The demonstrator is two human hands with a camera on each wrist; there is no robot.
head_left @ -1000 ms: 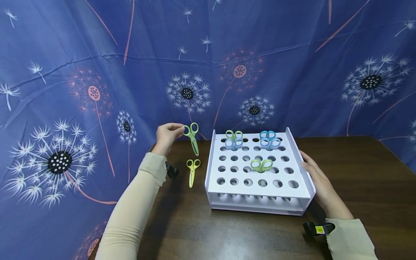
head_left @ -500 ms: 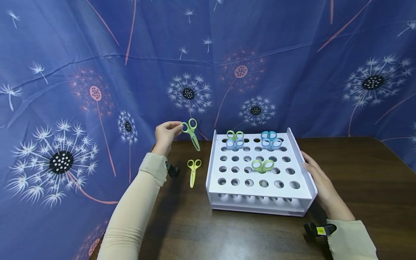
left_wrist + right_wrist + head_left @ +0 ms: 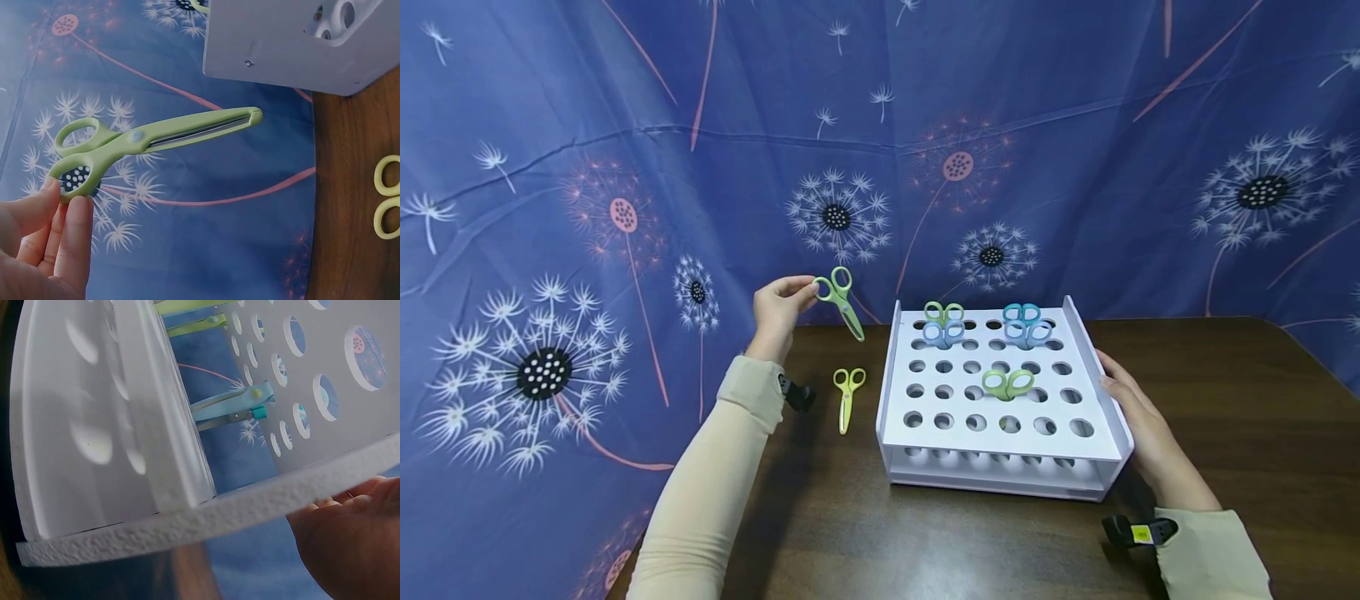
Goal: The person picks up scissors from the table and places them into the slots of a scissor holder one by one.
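Note:
My left hand (image 3: 778, 312) pinches one handle loop of green scissors (image 3: 841, 302) between thumb and fingers, up above the table left of the rack. Their blades are together and point down to the right. In the left wrist view the green scissors (image 3: 137, 140) show a pale round pivot. Yellow scissors (image 3: 847, 400) lie on the table below. My right hand (image 3: 1138, 425) rests against the right side wall of a white rack (image 3: 955, 450) with rows of round holes. Green scissors (image 3: 1007, 383) stand in a front-middle hole, loops up.
At the rack's back left stand green scissors (image 3: 943, 313) and light blue scissors (image 3: 943, 333). Teal scissors (image 3: 1021, 313) and light blue scissors (image 3: 1028, 334) stand at its back right. A blue dandelion-print cloth (image 3: 880, 167) hangs behind the brown table (image 3: 985, 542).
My left hand has lifted the green scissors slightly up and to the left, and their blades have swung to the right. The right hand stays at the rack's side.

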